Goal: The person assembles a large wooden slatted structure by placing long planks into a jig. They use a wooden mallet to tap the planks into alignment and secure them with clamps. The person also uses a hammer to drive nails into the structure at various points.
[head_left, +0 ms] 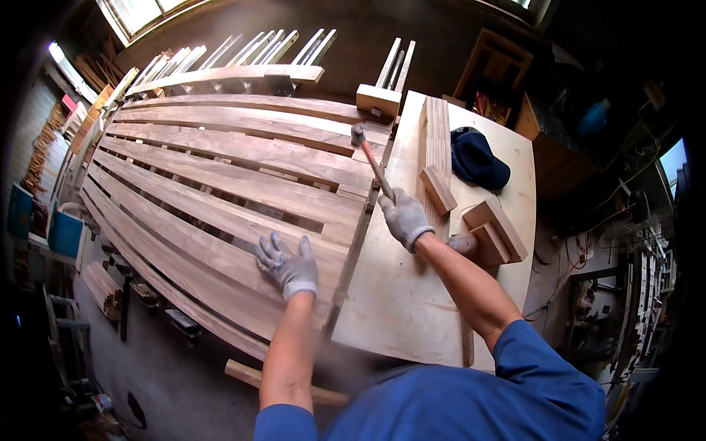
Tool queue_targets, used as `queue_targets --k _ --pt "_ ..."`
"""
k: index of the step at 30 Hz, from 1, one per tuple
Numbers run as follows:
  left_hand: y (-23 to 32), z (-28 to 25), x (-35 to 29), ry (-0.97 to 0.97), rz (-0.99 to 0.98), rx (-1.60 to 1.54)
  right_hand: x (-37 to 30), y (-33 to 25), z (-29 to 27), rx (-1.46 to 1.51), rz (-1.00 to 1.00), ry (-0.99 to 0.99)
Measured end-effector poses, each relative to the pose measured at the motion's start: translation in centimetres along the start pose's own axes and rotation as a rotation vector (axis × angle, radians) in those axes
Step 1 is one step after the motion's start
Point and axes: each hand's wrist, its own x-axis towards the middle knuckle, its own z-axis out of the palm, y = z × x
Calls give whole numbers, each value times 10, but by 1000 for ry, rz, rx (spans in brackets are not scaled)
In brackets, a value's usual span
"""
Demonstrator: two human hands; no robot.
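I have my left hand [289, 268] spread open on the wood boards [220, 143] and my right hand [406, 218] wrapped around a hammer [377, 169].

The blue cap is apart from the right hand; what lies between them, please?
In the head view, a wooden block and a layered beam lie between the right hand and the blue cap.

A grey-headed hammer [374, 165] slants forward and left from the right hand [406, 219]; the brown slatted wood panel [309, 202] lies flat under the left hand [291, 267].
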Motion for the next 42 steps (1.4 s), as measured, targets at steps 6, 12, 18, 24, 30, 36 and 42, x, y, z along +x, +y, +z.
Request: queue_targets --k 6,12,18,24,30,36,42 --pt "-2 3 -2 -11 -6 13 -3 -17 -11 120 -44 84" --pt "-1 4 -2 13 13 18 2 15 8 -20 15 20" --pt "-1 5 -2 5 -1 22 -9 14 7 -29 50 -10" --pt "-6 6 -1 -3 2 17 -14 11 21 1 65 -18" --pt "-2 4 -1 25 37 24 -22 13 20 69 116 26" --pt "-3 2 -2 44 29 41 -30 10 14 72 84 27" --pt "12 -22 -6 -98 -40 106 -25 22 23 38 121 -56"
